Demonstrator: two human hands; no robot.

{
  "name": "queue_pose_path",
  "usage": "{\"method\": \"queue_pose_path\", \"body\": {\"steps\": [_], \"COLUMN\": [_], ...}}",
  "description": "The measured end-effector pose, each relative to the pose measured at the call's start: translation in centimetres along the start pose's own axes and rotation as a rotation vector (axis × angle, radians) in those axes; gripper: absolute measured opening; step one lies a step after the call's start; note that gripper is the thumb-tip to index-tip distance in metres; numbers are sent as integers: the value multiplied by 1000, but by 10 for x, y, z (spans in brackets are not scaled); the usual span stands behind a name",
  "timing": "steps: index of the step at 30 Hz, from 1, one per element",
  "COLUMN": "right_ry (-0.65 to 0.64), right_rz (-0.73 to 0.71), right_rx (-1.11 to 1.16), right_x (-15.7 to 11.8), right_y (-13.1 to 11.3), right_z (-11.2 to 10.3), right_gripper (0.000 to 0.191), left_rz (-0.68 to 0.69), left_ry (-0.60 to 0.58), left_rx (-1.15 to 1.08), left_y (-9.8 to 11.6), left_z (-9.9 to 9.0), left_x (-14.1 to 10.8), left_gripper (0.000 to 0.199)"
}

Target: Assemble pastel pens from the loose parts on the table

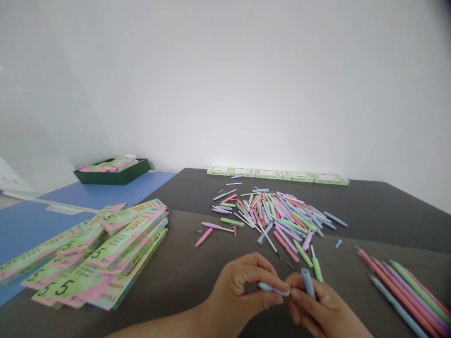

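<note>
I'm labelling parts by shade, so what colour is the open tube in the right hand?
The tube is light blue, seen best in the head view.

Pen piece (pixel 272 288): light blue, slim, is held almost level by left hand (pixel 247 284) | tube (pixel 307 283): light blue, hollow, is held near upright, slightly tilted, by right hand (pixel 319 303), open end is turned up | both above dark table (pixel 169 272)

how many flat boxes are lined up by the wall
5, end to end at the black table's far edge: leftmost box, second box, middle box, fourth box, rightmost box.
</note>
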State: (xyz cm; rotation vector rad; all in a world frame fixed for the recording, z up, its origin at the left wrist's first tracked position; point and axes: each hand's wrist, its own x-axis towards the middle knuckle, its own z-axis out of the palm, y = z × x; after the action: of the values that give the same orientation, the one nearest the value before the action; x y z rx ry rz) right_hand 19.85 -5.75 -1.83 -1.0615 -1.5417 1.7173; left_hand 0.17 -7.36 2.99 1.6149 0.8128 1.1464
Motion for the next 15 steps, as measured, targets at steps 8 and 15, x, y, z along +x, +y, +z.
{"method": "queue_pose_path", "body": {"steps": [8, 15], "right_ry": [26, 57], "right_rz": [-3, 88], "right_rx": [-58, -70], "right_x": [4, 11], "right_y": [-6, -10], "right_z": [-9, 7], "right_gripper": [40, 30], "left_rz": [-192, -452], "left_ry": [0, 39], "left_rx": [-320, -587], "left_y": [-18, -40], "left_z": [-2, -4], "left_x": [9, 13], "left_gripper": [16, 18]}}
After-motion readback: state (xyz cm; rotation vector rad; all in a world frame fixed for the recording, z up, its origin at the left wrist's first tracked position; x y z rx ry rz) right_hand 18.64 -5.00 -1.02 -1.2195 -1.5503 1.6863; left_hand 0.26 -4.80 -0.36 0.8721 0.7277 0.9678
